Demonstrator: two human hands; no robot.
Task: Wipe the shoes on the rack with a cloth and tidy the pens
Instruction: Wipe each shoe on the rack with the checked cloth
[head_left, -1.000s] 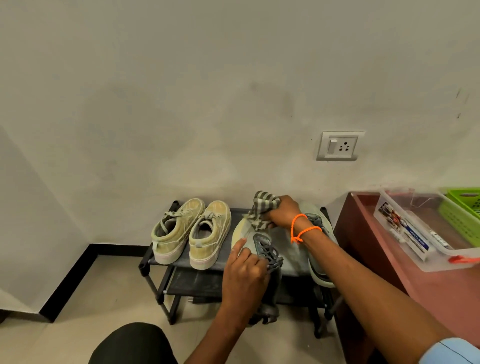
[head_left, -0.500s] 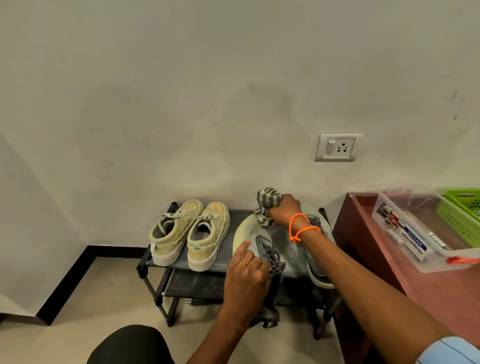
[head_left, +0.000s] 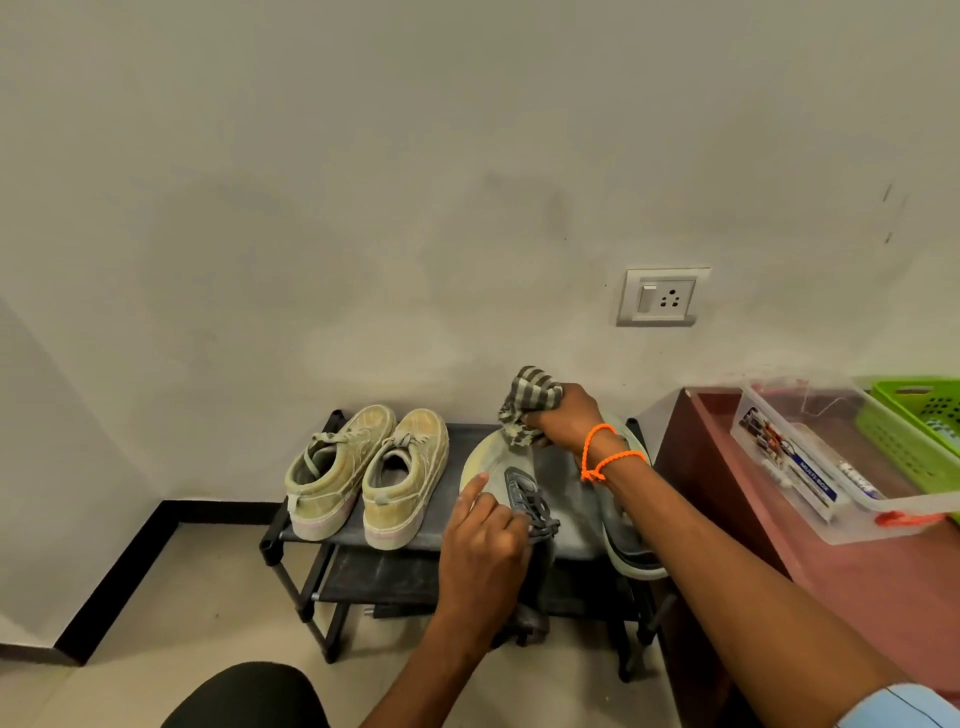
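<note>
Head view: right hand grips the striped cloth at the grey shoe's toe, near the wall. Left hand pinches its laces; rack edge is just below. The cloth has moved farther toward the toe than a second ago.

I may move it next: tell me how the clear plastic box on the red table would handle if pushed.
The clear plastic box probably slides easily, since the red table looks smooth. It seems light, holding only a few pens and packets. One corner appears to overhang the near edge, so a push that way could tip it.
</note>
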